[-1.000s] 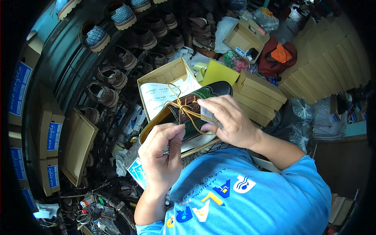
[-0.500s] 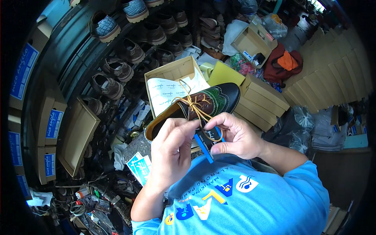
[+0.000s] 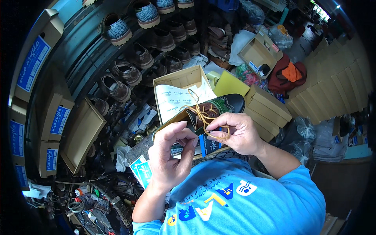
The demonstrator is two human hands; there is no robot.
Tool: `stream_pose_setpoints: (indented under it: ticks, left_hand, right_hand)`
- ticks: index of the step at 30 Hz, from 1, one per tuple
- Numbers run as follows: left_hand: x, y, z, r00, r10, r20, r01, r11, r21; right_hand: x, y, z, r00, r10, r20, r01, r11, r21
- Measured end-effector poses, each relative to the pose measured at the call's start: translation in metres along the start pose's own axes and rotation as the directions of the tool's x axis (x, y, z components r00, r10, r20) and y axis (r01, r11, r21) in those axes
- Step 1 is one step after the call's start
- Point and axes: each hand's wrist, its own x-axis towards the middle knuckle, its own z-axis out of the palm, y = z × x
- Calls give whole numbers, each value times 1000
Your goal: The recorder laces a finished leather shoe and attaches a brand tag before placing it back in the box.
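Observation:
A lace-up shoe (image 3: 224,105) in brown, textured green and black lies ahead of me, its toe toward the right. Its tan shoelace (image 3: 202,114) is tied in a bow over the tongue. My right hand (image 3: 241,135) pinches a loop of that lace between thumb and fingers. Below those fingertips hangs a dark card tag (image 3: 212,144) with a blue edge. My left hand (image 3: 172,154) is raised at the shoe's heel end, thumb and forefinger closed together. Whatever they may hold is too small to see. The left hand hides part of the heel.
An open cardboard box (image 3: 180,74) with printed tissue paper (image 3: 172,98) stands just behind the shoe. Blue-and-white cards (image 3: 141,170) lie by my left wrist. Racks of brown shoes (image 3: 124,71) rise at left. Stacked boxes (image 3: 329,84) fill the right side.
My left hand has come away from the lace and tag, a little to the left. My right hand has let go of the tag and now pinches the lace loop.

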Motion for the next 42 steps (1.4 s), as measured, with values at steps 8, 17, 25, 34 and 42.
stream_pose_setpoints:
  ticks: [8, 17, 25, 34, 42]
  left_hand:
    - [4, 3, 11, 994, 105, -5, -104, 991, 87]
    - [4, -6, 27, 984, 141, -107, -119, 974, 191]
    - [2, -10, 32, 977, 130, -167, -97, 977, 192]
    - [8, -5, 21, 996, 89, -17, -83, 973, 215]
    - [8, -6, 28, 990, -50, -135, 50, 999, -1]
  right_hand:
    - [8, 8, -1, 949, -309, -63, 271, 900, -341]
    - [12, 11, -6, 960, -278, 7, 270, 926, -264]
    - [10, 15, -6, 974, -228, -11, 220, 951, -215]
    - [6, 19, -2, 996, -82, -39, 82, 997, 7]
    - [4, 19, 1, 997, -6, -81, 11, 998, 66]
